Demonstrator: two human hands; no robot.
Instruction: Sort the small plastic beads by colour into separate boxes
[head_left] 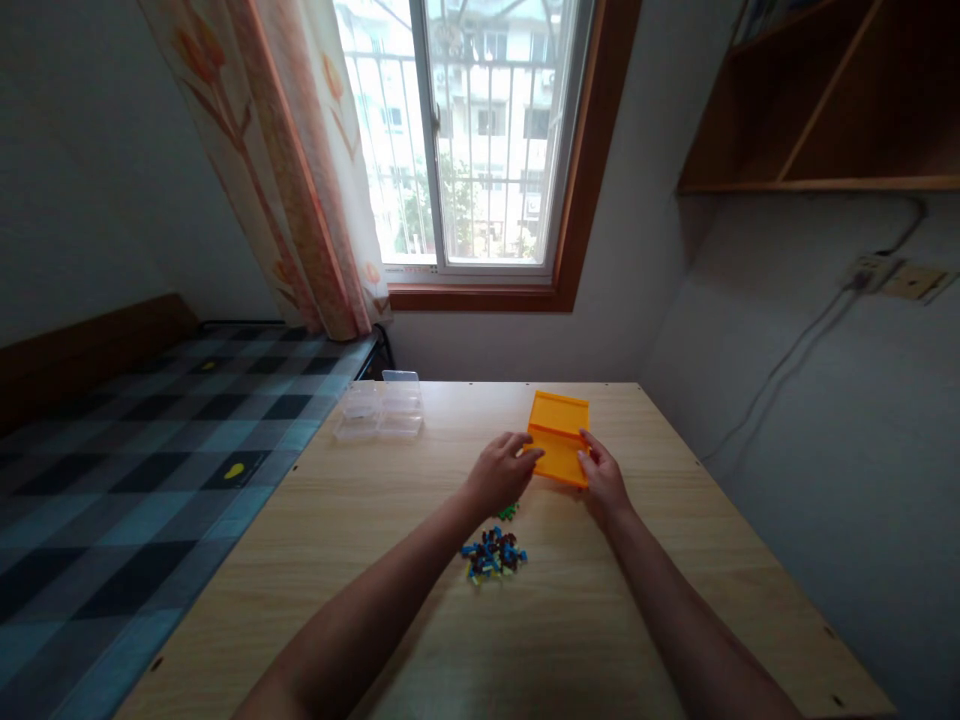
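Note:
An orange plastic box [559, 437] lies open on the wooden table [390, 520], its two halves hinged in the middle. My left hand [501, 470] grips its left edge with curled fingers. My right hand [602, 480] pinches its right edge near the hinge. A small heap of coloured pieces [493, 555] in blue, dark red, green and yellow lies on the table just in front of my left wrist. A few green pieces [509, 511] show beside my left hand.
A clear plastic compartment box [379, 410] with its lid up sits at the table's far left. A bed with a checked cover [150, 470] borders the table's left side. Window, curtain and wall lie behind; a wooden shelf [825, 110] hangs at upper right.

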